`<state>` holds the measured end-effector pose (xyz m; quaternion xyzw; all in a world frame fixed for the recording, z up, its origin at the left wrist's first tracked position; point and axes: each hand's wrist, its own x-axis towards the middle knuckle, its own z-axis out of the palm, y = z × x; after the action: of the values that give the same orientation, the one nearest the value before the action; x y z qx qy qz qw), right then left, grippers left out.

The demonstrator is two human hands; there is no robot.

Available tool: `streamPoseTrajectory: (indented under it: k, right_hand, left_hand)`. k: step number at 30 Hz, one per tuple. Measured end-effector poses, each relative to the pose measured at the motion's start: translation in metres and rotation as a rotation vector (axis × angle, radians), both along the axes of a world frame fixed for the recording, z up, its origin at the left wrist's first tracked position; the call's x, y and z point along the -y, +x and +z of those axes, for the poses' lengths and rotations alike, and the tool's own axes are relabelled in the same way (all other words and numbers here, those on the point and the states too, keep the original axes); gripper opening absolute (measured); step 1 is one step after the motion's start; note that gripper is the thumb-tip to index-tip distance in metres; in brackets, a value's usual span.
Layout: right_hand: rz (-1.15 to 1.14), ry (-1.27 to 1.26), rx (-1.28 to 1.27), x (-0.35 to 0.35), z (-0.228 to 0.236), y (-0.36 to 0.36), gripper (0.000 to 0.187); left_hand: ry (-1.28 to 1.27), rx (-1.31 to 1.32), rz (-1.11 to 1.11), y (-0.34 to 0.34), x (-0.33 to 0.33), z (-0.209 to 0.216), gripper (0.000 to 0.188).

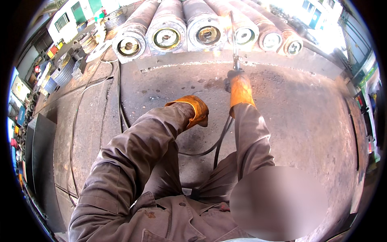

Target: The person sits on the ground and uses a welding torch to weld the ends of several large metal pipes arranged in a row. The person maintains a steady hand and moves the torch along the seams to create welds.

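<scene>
Your right hand (238,84) was closed around the grip of the torch (236,60), which reached out ahead of you to the fourth pipe (246,30) from the left, while your left hand (196,111) hung empty-looking and well apart, its fingers too hidden for me to tell whether they were spread or curled. Good work there probably called for a steady wrist, a slack hose (221,141) and that free glove kept clear of the tip.

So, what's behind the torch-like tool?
Behind the torch-like tool in the right hand, rusty cylinders show their round ends; the strip its shaft covers cannot be seen.
</scene>
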<state>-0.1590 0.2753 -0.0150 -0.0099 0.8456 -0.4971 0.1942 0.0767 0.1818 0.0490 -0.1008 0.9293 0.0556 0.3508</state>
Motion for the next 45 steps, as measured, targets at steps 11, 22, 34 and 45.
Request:
streamPoseTrajectory:
  k: [11,22,34,45]
  right_hand:
    - [0.006,0.028,-0.052,-0.017,0.016,0.015,0.036]
    - [-0.115,-0.639,-0.166,-0.06,-0.035,-0.022,0.019]
    - [-0.097,-0.547,-0.2,-0.065,0.035,0.074,0.028]
    - [-0.016,-0.363,-0.234,-0.071,0.036,0.078,0.031]
  left_hand:
    - [0.024,-0.033,0.023,0.005,0.005,0.0,0.073]
    - [-0.023,-0.01,-0.016,-0.001,-0.005,0.01,0.074]
    - [-0.028,-0.012,-0.003,0.001,-0.002,0.002,0.077]
    - [0.031,-0.215,-0.032,0.015,0.002,-0.005,0.058]
